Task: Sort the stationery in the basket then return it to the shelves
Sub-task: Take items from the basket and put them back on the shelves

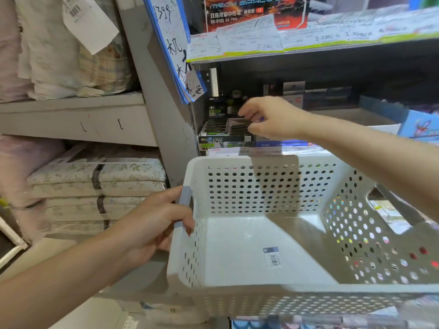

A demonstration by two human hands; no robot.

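Note:
A white perforated basket (237, 162) is held out in front of the shelves, with only a barcode sticker (272, 256) on its floor. My left hand (154, 224) grips the basket's blue-grey handle (184, 205) on its left side. My right hand (268, 117) reaches into the middle shelf above the basket's far rim, thumb and fingers pinching a small dark pack (240, 125) at the open display boxes of pens (218, 129). Part of that pack is hidden by my fingers.
Above is a shelf edge with price labels (308, 41) and a red-black product box (249, 10). A blue-edged handwritten sign (171, 43) hangs on the grey upright. Folded bedding (95, 181) fills the left shelves. Blue boxes (420, 124) stand at the right.

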